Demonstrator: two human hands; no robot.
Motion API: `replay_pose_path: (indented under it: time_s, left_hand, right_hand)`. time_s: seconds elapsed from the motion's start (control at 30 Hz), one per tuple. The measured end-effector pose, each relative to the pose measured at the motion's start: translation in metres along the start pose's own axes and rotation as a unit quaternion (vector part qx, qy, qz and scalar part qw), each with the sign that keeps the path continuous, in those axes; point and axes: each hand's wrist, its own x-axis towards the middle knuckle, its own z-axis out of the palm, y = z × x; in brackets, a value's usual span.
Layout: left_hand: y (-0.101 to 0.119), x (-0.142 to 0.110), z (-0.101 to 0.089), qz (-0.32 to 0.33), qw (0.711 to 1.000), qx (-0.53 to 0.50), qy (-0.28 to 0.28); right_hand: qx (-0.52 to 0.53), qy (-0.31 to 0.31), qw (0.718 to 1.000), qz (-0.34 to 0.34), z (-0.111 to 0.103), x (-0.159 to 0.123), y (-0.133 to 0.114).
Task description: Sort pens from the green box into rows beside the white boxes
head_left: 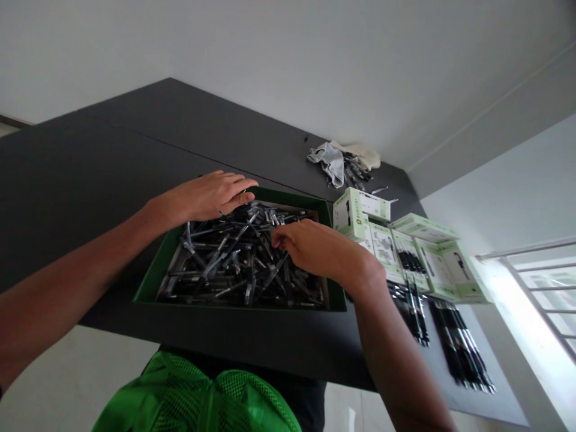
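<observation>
A green box (337,288) full of loose black-and-clear pens (234,252) lies on the dark table in front of me. My left hand (216,195) is at the far left part of the box, fingers stretched out along its back rim and thumb apart from them. A ring shows on one finger. Over the right half of the pens is my right hand (301,240), its fingers curled down among them. Whatever those fingertips pinch is hidden by the hand.
Right of the box stand open white-and-green cartons (351,216), one holding pens (409,261). Rows of black pens (463,348) lie near the table's right end. Gloves (330,162) and more pens (355,171) sit at the back by the wall (288,60).
</observation>
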Motion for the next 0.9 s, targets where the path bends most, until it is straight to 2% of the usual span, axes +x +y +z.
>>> replay_pose_path:
  time_s: [0.07, 0.17, 0.27, 0.33, 0.4, 0.47, 0.7, 0.8, 0.9]
  left_hand:
    - [0.0, 0.0, 0.001, -0.002, 1.0, -0.001, 0.003]
    - [-0.001, 0.001, 0.002, 0.004, 1.0, -0.004, 0.007]
    - [-0.001, 0.001, 0.003, 0.006, 1.0, 0.0, 0.011]
    - [0.0, 0.001, 0.003, 0.004, 1.0, 0.004, 0.012]
    - [0.0, 0.0, 0.002, 0.004, 1.0, 0.005, 0.014]
    - [0.0, 0.0, 0.002, 0.006, 1.0, 0.004, 0.011]
    - [-0.003, 0.001, 0.006, 0.013, 1.0, 0.016, 0.021]
    - [-0.004, 0.001, 0.007, 0.01, 1.0, 0.013, 0.017]
    - [-0.004, 0.001, 0.007, 0.0, 1.0, 0.006, 0.015]
  right_hand:
    - [-0.003, 0.011, 1.0, -0.012, -0.002, -0.001, -0.002]
    - [0.021, 0.031, 0.995, -0.093, 0.001, 0.0, -0.012]
    - [0.062, -0.007, 0.981, -0.186, 0.011, 0.005, -0.025]
    - [0.074, -0.033, 0.974, -0.213, 0.019, 0.008, -0.031]
    - [0.058, -0.036, 0.978, -0.195, 0.024, 0.009, -0.033]
    - [0.024, -0.035, 0.988, -0.149, 0.026, 0.009, -0.032]
    - [-0.033, -0.065, 0.997, 0.01, 0.013, 0.002, -0.019]
    - [-0.031, -0.057, 0.997, 0.034, 0.009, -0.002, -0.009]
    - [-0.039, -0.038, 0.998, 0.018, 0.008, -0.003, 0.0]
